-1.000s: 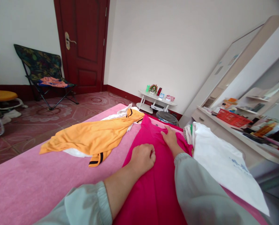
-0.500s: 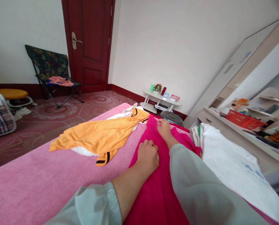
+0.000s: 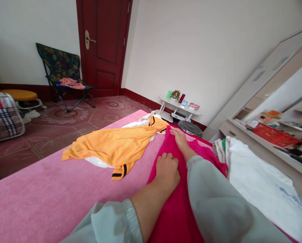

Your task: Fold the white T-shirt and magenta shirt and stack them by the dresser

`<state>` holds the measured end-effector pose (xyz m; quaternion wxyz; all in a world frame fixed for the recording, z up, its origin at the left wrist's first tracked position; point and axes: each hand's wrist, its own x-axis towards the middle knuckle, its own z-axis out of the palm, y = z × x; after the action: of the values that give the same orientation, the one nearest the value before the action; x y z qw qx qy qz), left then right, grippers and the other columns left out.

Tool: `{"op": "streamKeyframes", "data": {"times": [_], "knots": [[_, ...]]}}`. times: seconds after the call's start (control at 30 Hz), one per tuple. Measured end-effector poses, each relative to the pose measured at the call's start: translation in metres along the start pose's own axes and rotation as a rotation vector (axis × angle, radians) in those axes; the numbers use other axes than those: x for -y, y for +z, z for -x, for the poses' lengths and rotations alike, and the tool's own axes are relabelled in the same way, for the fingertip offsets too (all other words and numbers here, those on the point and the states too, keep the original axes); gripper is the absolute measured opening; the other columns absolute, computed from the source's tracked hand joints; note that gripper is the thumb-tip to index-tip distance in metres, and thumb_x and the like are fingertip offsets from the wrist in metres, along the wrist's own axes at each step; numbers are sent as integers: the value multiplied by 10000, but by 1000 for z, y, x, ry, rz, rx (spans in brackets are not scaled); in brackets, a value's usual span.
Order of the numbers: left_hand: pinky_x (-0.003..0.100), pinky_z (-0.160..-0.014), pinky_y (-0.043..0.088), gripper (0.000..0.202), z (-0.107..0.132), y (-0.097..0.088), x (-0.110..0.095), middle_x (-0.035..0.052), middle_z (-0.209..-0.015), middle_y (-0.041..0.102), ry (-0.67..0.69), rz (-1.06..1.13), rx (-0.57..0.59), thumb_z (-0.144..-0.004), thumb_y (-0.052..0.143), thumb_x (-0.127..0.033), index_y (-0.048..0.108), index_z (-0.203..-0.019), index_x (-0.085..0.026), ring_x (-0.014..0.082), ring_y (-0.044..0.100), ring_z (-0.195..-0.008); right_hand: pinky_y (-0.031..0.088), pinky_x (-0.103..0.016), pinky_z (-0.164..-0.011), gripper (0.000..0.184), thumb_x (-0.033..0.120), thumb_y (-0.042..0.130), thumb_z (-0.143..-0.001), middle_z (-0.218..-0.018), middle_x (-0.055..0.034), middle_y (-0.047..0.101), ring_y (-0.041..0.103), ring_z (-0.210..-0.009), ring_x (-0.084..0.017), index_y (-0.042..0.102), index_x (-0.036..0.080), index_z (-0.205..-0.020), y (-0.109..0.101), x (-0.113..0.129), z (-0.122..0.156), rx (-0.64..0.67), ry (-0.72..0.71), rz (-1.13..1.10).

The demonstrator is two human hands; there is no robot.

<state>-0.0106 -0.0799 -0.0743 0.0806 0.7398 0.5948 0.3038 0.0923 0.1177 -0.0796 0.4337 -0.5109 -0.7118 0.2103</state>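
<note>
A magenta garment (image 3: 177, 209) lies lengthwise in front of me on a pink-covered bed (image 3: 52, 195). My left hand (image 3: 167, 168) presses on it with curled fingers closed on the cloth. Farther up, my right hand (image 3: 178, 137) rests near the garment's far end, its fingers stretched out over the fabric. Left of my hands, a yellow garment (image 3: 118, 141) with black-striped trim is spread loosely over a white garment (image 3: 99, 162). To the right of my right sleeve lies a white garment (image 3: 259, 182) with blue print, beside other bunched clothes (image 3: 219, 150).
A white dresser (image 3: 232, 130) bearing a red basket (image 3: 275, 135) stands at the right. Beyond the bed's far end is a low white stand (image 3: 178, 104) with small items. A folding chair (image 3: 62, 67), yellow stool (image 3: 19, 95) and plaid bag (image 3: 5, 116) are at the left.
My right hand's fingers have gone from pinched to stretched out over the magenta garment. My left hand stays curled on it. The view has turned slightly left.
</note>
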Motion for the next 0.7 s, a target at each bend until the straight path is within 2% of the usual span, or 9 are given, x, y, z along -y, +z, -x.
{"op": "streamKeyframes", "data": {"times": [0.07, 0.17, 0.23, 0.33, 0.47, 0.53, 0.6, 0.7], "knots": [[342, -772, 427, 253, 0, 0, 1, 75, -920, 632, -21, 39, -13, -753, 484, -116, 685, -883, -197, 223, 548, -903, 448, -373, -938, 306, 211, 433, -788, -996, -67, 713, 632, -971, -217, 711, 191, -914, -9, 3, 11, -26, -28, 131], [330, -757, 431, 254, 0, -2, 0, 60, -877, 646, -32, 72, 5, -747, 479, -110, 692, -842, -211, 215, 561, -868, 452, -329, -916, 301, 95, 439, -722, -905, -40, 720, 641, -919, -197, 717, 208, -745, -15, 6, 29, 32, -109, 383], [336, -747, 433, 246, 0, -3, 0, 54, -841, 655, -25, 68, 20, -743, 479, -115, 695, -810, -213, 219, 567, -847, 461, -320, -901, 318, 76, 436, -728, -903, -41, 720, 645, -905, -188, 718, 200, -804, -12, 7, 34, 55, -131, 428], [339, -740, 433, 245, 0, -4, -1, 56, -826, 663, -11, 59, 27, -731, 484, -116, 700, -793, -212, 224, 570, -839, 472, -346, -900, 344, 109, 433, -779, -968, -56, 712, 648, -910, -191, 685, 183, -1001, -2, 12, 28, 35, -70, 315], [328, -738, 433, 246, 0, -3, 1, 65, -830, 663, -12, 71, 32, -726, 485, -106, 700, -797, -203, 221, 576, -837, 493, -362, -884, 333, 124, 499, -768, -978, -62, 719, 666, -874, -189, 673, 174, -1047, 4, 25, 10, 221, 53, 138], [308, -737, 434, 263, 0, -2, 3, 64, -836, 661, -34, 108, 30, -725, 474, -83, 694, -809, -199, 207, 584, -836, 517, -349, -844, 352, 163, 520, -785, -995, -69, 720, 678, -859, -185, 645, 165, -1113, -1, 32, 6, 291, 74, 104], [283, -734, 434, 303, 0, -1, 5, 59, -859, 658, -63, 160, 12, -721, 454, -49, 688, -842, -199, 189, 593, -838, 518, -343, -852, 397, 210, 511, -817, -1070, -91, 702, 673, -925, -189, 590, 151, -1201, -14, 36, 9, 311, 67, 69], [261, -726, 433, 368, -2, 1, 9, 54, -900, 651, -94, 219, -30, -700, 433, -4, 676, -890, -203, 174, 599, -843, 455, -355, -973, 431, 275, 488, -859, -1205, -111, 641, 608, -1094, -196, 537, 156, -1270, -40, 31, 32, 249, -71, 145]]}}
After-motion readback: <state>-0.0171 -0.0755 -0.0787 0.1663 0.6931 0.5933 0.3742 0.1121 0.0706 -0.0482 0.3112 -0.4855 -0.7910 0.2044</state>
